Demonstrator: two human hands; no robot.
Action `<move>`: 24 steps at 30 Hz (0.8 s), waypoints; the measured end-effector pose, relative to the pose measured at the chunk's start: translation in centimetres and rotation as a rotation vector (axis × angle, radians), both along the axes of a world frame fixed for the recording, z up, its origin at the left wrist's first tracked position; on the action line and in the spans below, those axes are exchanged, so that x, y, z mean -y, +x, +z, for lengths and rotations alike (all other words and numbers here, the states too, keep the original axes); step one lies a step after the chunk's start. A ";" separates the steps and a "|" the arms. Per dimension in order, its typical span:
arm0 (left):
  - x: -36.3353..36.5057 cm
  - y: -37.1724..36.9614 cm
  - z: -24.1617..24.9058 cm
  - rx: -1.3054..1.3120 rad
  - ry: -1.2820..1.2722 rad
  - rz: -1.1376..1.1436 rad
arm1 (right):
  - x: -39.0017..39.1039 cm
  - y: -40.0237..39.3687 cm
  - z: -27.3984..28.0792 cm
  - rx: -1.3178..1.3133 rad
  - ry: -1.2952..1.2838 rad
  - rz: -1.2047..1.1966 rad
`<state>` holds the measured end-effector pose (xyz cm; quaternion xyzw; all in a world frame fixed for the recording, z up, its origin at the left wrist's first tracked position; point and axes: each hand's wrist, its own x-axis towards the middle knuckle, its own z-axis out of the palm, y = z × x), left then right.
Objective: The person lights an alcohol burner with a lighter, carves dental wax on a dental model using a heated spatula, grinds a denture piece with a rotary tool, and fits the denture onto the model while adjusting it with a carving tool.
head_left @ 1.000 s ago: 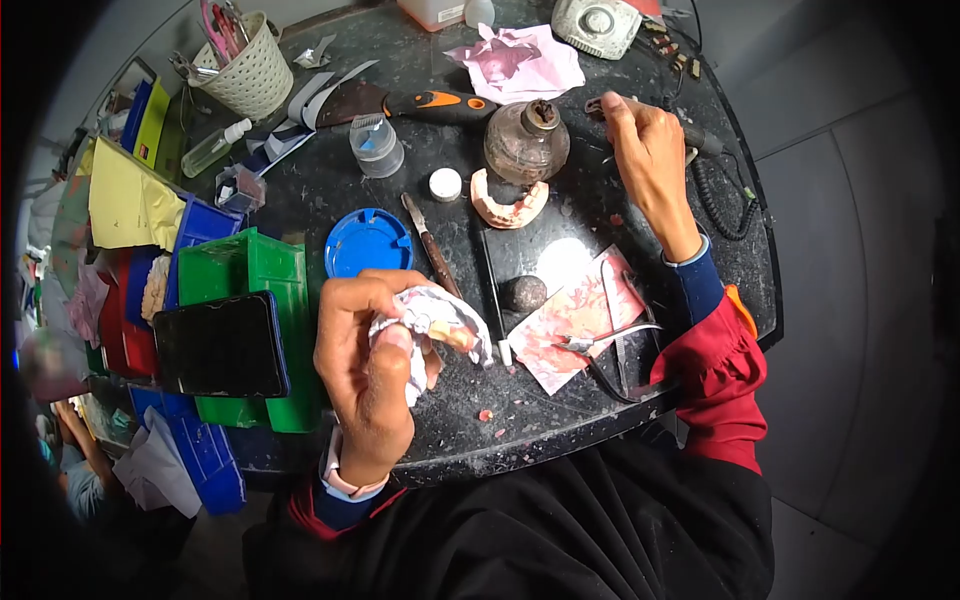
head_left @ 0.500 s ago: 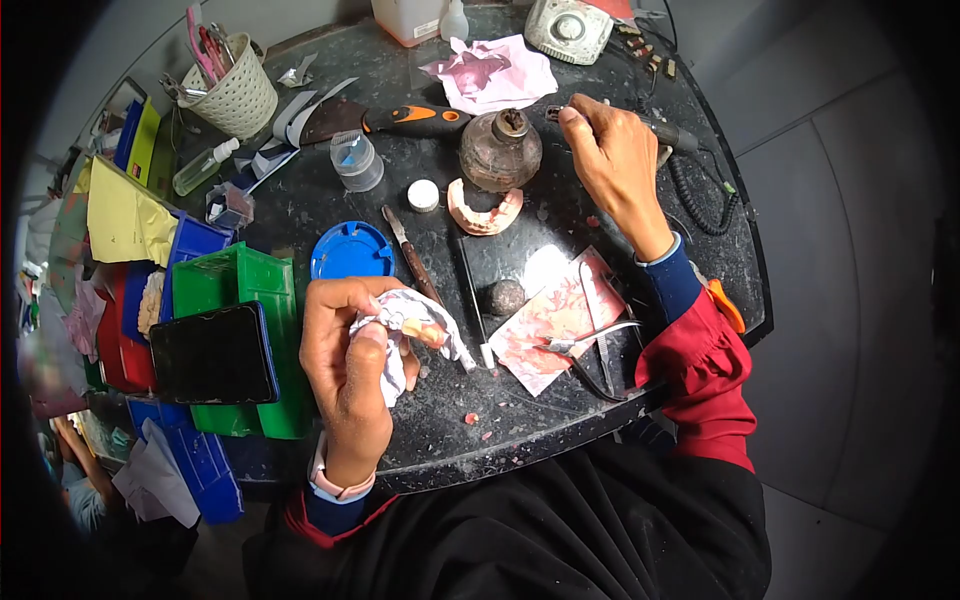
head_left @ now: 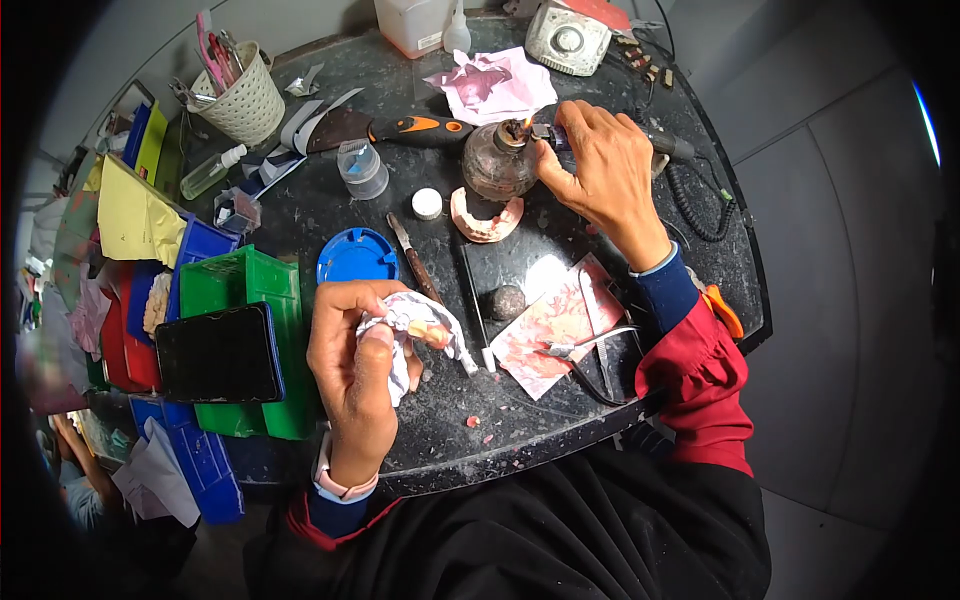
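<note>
Burner (head_left: 498, 172): squat glass body, upright, toward the far middle of the dark bench (head_left: 450, 422); small orange flame (head_left: 516, 126) at its mouth.
Right hand (head_left: 605, 175): fingers curled round a lighter (head_left: 547, 133), mostly hidden in the grip; metal tip just beside the burner mouth, contact cannot be told.
Left hand (head_left: 348, 385): thumb and fingers pinching a crumpled white wrap (head_left: 400, 308), paper or cloth unclear, above the near part of the bench.
Yellowish piece (head_left: 431, 333): partly enclosed by the wrap, one side exposed; detail too small to read.
Cast (head_left: 486, 229): pale pink, horseshoe-shaped, on the near side of the burner; touching or not, cannot tell.
Knife (head_left: 421, 272): brown handle, between blue lid (head_left: 357, 258) and a thin black rod (head_left: 473, 298) with white tip.
Stained sheet (head_left: 530, 340): pink-smeared, right of the rod; pliers (head_left: 563, 350) lying across it, dark round lump (head_left: 508, 302) by its edge.
Phone (head_left: 222, 352): dark screen, propped on the green bin (head_left: 275, 290), left of the left hand.
</note>
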<state>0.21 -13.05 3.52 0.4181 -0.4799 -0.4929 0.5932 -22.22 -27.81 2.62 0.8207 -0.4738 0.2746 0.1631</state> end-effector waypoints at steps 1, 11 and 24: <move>0.0 0.0 0.0 0.001 -0.007 -0.009 | -0.1 0.1 0.1 -0.016 -0.003 -0.008; -0.1 0.2 -0.1 0.033 -0.024 -0.016 | -0.5 0.4 0.6 -0.077 -0.089 -0.051; -0.1 0.2 -0.1 0.062 -0.011 -0.004 | -0.4 0.2 0.6 -0.062 -0.093 -0.023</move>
